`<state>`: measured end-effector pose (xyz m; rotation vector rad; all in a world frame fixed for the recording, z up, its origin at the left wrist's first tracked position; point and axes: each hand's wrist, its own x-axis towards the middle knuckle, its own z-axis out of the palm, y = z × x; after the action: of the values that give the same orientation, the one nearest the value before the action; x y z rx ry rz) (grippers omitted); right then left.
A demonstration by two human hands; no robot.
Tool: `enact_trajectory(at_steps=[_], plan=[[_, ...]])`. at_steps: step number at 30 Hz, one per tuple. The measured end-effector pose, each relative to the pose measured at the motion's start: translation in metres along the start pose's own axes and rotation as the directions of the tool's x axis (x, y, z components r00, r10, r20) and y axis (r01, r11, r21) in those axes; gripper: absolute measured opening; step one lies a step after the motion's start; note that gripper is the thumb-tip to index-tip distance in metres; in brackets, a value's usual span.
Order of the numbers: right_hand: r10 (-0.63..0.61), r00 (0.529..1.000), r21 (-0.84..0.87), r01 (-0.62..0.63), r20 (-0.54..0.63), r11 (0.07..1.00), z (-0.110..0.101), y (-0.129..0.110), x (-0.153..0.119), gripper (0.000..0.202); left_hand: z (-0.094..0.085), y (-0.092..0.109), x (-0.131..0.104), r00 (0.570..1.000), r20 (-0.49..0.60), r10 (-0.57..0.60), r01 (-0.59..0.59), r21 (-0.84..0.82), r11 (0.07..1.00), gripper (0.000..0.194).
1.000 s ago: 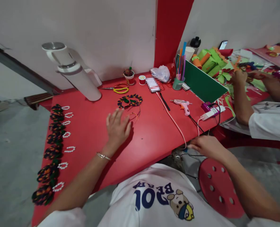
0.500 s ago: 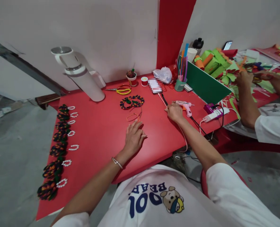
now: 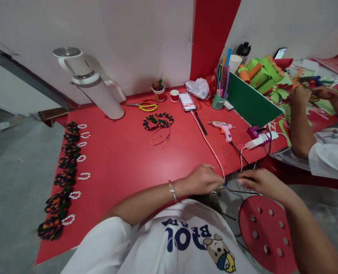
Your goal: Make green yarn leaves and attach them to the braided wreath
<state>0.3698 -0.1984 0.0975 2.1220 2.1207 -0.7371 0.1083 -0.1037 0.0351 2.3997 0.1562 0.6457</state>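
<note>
My left hand is at the table's front edge, its fingers close to the hanging white-pink cable; blur hides whether they grip it. Past the edge, above a red stool, my right hand has thumb and fingers apart, with nothing visible in it. A braided dark multicoloured yarn piece lies mid-table beside a thin orange cord. The pink glue gun and a black stick rest at the right. The cable runs up to a phone.
Yellow-handled scissors, a small cup and a tall flask stand or lie toward the back. Several yarn bundles and bead loops line the left edge. A power strip is at right. Beyond a green board, another person's hands work.
My right hand has left the cable beside the glue gun and moved down past the table edge. My left hand has moved right from the orange cord to the front edge.
</note>
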Motion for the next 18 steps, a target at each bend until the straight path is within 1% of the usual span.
enact_trajectory(at_steps=[1,2,3,5,7,8,10,12,14,16,17,18], plan=[[-0.103,0.995,0.069,0.103,-0.002,0.992,-0.003,-0.015,0.020,0.034,-0.018,-0.012,-0.009,0.989,-0.088,-0.117,0.122,0.053,0.991,0.031],[-0.172,0.984,0.071,0.176,-0.055,0.982,-0.007,-0.032,0.044,0.035,-0.036,-0.024,-0.019,0.969,-0.144,-0.198,0.213,0.099,0.972,0.030],[-0.200,0.970,0.011,0.204,-0.141,0.979,-0.012,-0.050,0.072,0.033,-0.052,-0.036,-0.030,0.945,-0.194,-0.263,0.294,0.153,0.943,0.026],[-0.219,0.927,-0.124,0.190,-0.305,0.974,-0.021,-0.081,0.131,0.028,-0.078,-0.056,-0.053,0.870,-0.310,-0.384,0.468,0.272,0.841,0.022],[-0.215,0.897,-0.168,0.161,-0.385,0.973,-0.027,-0.101,0.188,0.024,-0.090,-0.071,-0.073,0.769,-0.404,-0.495,0.629,0.346,0.696,0.027],[-0.179,0.896,-0.146,0.129,-0.407,0.981,-0.029,-0.106,0.213,0.020,-0.092,-0.075,-0.081,0.729,-0.431,-0.532,0.679,0.358,0.641,0.032],[-0.121,0.911,-0.101,0.087,-0.395,0.991,-0.031,-0.109,0.253,0.020,-0.091,-0.080,-0.092,0.678,-0.462,-0.572,0.732,0.354,0.582,0.040],[-0.077,0.923,-0.076,0.052,-0.377,0.996,-0.030,-0.108,0.277,0.021,-0.087,-0.081,-0.098,0.644,-0.502,-0.578,0.760,0.336,0.556,0.043],[-0.057,0.931,-0.059,0.038,-0.360,0.998,-0.029,-0.107,0.285,0.022,-0.086,-0.081,-0.099,0.614,-0.544,-0.572,0.781,0.315,0.539,0.045],[-0.072,0.938,-0.049,0.058,-0.339,0.997,-0.029,-0.108,0.277,0.021,-0.087,-0.082,-0.098,0.603,-0.558,-0.570,0.789,0.309,0.531,0.046],[-0.095,0.941,-0.047,0.085,-0.323,0.995,-0.031,-0.108,0.267,0.021,-0.088,-0.083,-0.097,0.610,-0.548,-0.572,0.784,0.317,0.533,0.047],[-0.124,0.946,-0.044,0.116,-0.298,0.992,-0.032,-0.107,0.252,0.021,-0.088,-0.084,-0.096,0.627,-0.528,-0.573,0.773,0.331,0.541,0.048]])
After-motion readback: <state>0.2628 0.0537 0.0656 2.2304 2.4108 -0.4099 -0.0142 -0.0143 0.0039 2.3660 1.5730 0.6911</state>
